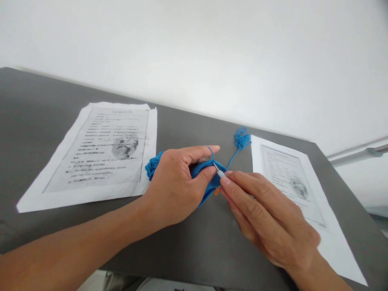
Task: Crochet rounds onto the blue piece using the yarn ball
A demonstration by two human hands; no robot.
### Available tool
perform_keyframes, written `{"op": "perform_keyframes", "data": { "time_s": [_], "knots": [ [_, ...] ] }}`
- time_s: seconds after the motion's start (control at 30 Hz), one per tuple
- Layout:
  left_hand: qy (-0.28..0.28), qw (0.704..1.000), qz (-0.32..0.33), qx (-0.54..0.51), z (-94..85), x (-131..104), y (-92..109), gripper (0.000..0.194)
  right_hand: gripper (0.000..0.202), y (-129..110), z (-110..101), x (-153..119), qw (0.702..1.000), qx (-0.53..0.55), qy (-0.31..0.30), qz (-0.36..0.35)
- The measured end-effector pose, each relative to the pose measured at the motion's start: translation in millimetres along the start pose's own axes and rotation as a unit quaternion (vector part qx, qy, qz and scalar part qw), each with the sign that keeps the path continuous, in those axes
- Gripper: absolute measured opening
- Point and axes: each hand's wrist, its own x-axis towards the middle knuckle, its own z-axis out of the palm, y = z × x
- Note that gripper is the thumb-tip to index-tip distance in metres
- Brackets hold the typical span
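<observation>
My left hand (178, 186) is closed on a blue crochet piece (209, 190), thumb on its near side. Blue yarn loops over the raised index finger of that hand. Between the fingertips of my right hand (266, 214) is a crochet hook (221, 173) with a pale handle; its thin metal shaft meets the upper edge of the piece. A small orange stitch marker (217, 191) hangs below the work. Behind my left hand lies a blue yarn ball (153, 165), partly hidden. The hook's very tip is too small to make out.
A printed sheet (100, 149) lies on the dark table (194, 250) at left, and another printed sheet (285, 178) at right, partly under my right arm. A loose blue yarn tangle (242, 138) sits near the back edge, by a white wall (194, 52).
</observation>
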Motion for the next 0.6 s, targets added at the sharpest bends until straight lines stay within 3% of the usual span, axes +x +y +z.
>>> {"op": "perform_keyframes", "data": {
  "time_s": [0.1, 0.23, 0.3, 0.37, 0.43, 0.5, 0.53, 0.6],
  "knots": [
    [-0.013, 0.998, -0.016, -0.057, 1.0, -2, 1, 0.034, 0.066, -2, 2, 2, 1.0, 0.006, 0.028, 0.012],
    [-0.031, 0.978, -0.075, -0.19, 1.6, -2, 4, 0.04, 0.053, -2, 6, 11, 0.983, 0.103, 0.099, 0.114],
    [-0.039, 0.966, -0.097, -0.237, 1.7, -2, 5, 0.039, 0.039, -2, 9, 15, 0.946, 0.216, 0.147, 0.194],
    [-0.047, 0.953, -0.117, -0.277, 1.7, -2, 6, 0.038, 0.025, 0, 13, 19, 0.88, 0.346, 0.175, 0.274],
    [-0.062, 0.936, -0.145, -0.315, 1.7, -2, 5, 0.038, 0.013, 1, 17, 21, 0.814, 0.45, 0.179, 0.322],
    [-0.065, 0.923, -0.164, -0.343, 2.0, -1, 5, 0.038, 0.008, 1, 18, 22, 0.779, 0.495, 0.172, 0.344],
    [-0.059, 0.92, -0.168, -0.35, 2.3, -1, 4, 0.036, 0.008, 1, 19, 21, 0.783, 0.487, 0.175, 0.345],
    [-0.042, 0.915, -0.175, -0.362, 3.3, 0, 3, 0.034, 0.014, -1, 18, 18, 0.835, 0.41, 0.18, 0.319]
  ]
}}
